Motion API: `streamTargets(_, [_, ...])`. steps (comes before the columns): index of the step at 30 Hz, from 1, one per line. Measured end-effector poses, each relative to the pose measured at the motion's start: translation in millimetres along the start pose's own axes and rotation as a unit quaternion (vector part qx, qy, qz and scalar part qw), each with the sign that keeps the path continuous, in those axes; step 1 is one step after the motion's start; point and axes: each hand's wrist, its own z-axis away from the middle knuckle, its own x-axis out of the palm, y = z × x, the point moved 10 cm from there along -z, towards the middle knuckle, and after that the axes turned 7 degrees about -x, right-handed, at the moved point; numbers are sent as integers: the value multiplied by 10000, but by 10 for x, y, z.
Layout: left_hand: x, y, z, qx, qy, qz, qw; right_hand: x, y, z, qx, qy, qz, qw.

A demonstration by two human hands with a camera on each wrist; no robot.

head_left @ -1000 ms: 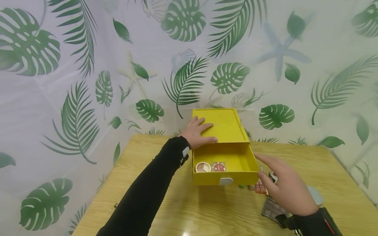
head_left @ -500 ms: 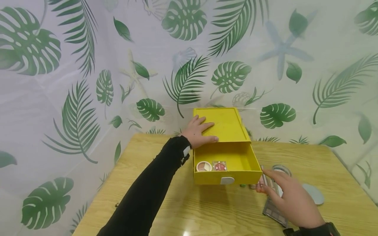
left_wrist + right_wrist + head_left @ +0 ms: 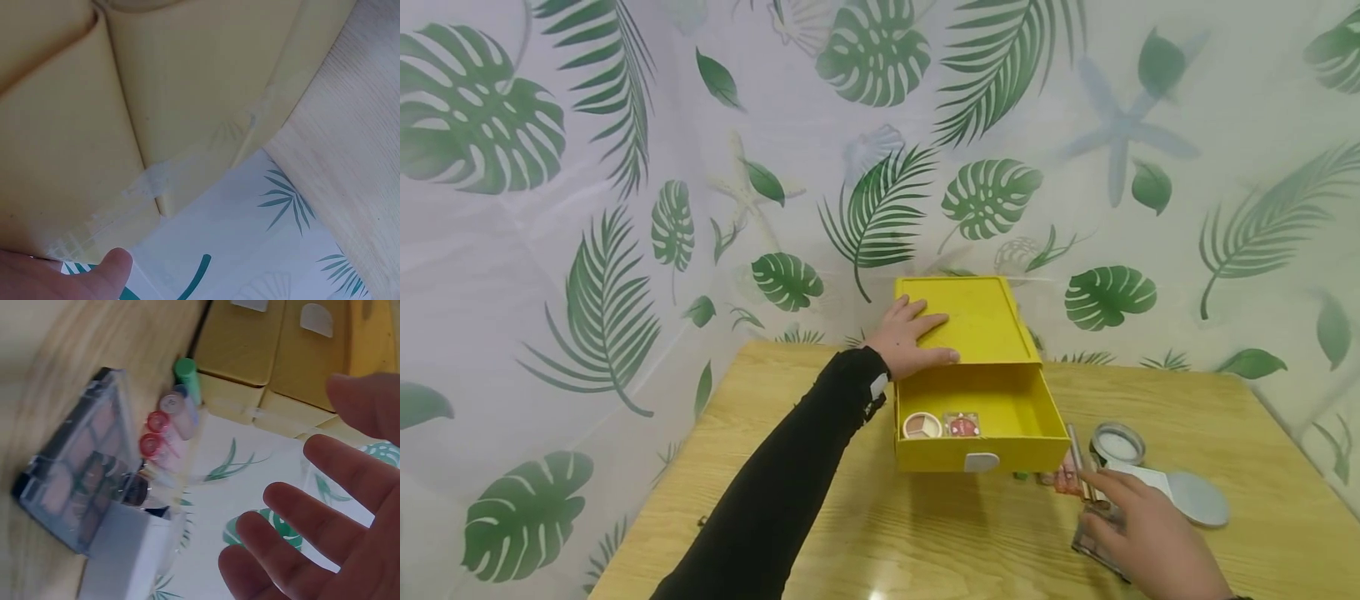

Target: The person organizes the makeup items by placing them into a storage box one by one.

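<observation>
My left hand (image 3: 910, 340) rests with fingers spread on the top of a yellow drawer box (image 3: 981, 321). The box's upper drawer (image 3: 936, 456) is pulled out. In it lie a round three-colour makeup pan (image 3: 922, 426) and a small square compact with a red centre (image 3: 962, 427). My right hand (image 3: 1153, 533) is over the cosmetics to the right of the box; in the right wrist view its fingers (image 3: 306, 519) are spread and hold nothing. Near it is an eyeshadow palette with a clear lid (image 3: 81, 462), partly hidden by the hand in the head view.
On the wooden table (image 3: 850, 542), right of the box, are a round clear-lidded jar (image 3: 1117, 444), a grey-blue round disc (image 3: 1199, 498), slim tubes (image 3: 1077, 454) and a white box (image 3: 119, 550). A green-capped tube (image 3: 187, 375) stands beside the drawer box. Leaf-patterned sheeting hangs behind.
My right hand has moved from the drawer's right front corner down and right toward the cosmetics. My left hand has stayed on the box top; the drawer remains pulled out.
</observation>
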Motion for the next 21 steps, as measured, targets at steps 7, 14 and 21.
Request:
streamTargets(7, [-18, -1, -6, 1, 3, -18, 10000, 150, 141, -10, 216, -434, 87, 9988])
streamTargets(14, [-21, 5, -1, 32, -13, 1, 10000, 313, 204, 17, 147, -809, -147, 9965])
streamTargets(21, [5, -3, -9, 12, -27, 0, 10000, 437, 295, 45, 232, -912, -115, 9955])
